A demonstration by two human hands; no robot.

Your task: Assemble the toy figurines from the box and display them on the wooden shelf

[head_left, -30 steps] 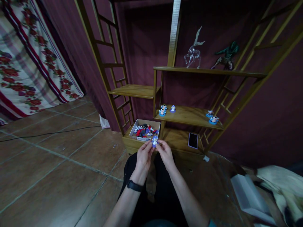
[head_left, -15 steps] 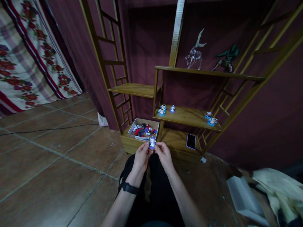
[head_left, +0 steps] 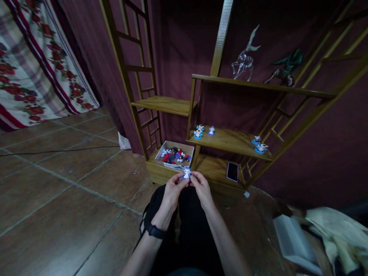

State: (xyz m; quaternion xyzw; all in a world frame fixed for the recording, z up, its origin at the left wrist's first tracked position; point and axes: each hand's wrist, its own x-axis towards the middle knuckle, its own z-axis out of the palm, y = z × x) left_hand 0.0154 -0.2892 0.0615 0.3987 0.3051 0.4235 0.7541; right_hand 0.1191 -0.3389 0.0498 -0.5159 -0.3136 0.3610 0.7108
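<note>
A small white and purple figurine (head_left: 186,172) on a purple base stands upright between my two hands. My left hand (head_left: 174,188) pinches its base from the left, and my right hand (head_left: 202,188) grips it from the right. Just beyond them, an open cardboard box (head_left: 161,152) holds a jumble of small red, black, white and purple pieces. On the middle shelf (head_left: 227,140) sits a similar purple figurine (head_left: 211,130). Blue-based figurines (head_left: 198,132) are to its left, and others (head_left: 261,148) are at the shelf's right end.
A phone (head_left: 232,171) lies on the lowest shelf. Higher up stand a clear glass deer (head_left: 243,65) and a dark green figure (head_left: 286,68). A white box (head_left: 294,239) and pale cloth (head_left: 339,230) lie on the floor at right. A cable (head_left: 57,151) crosses the tiles at left.
The camera view has shifted slightly, so the shelf's upper parts appear further right. Both hands still hold the figurine, which looks slightly turned.
</note>
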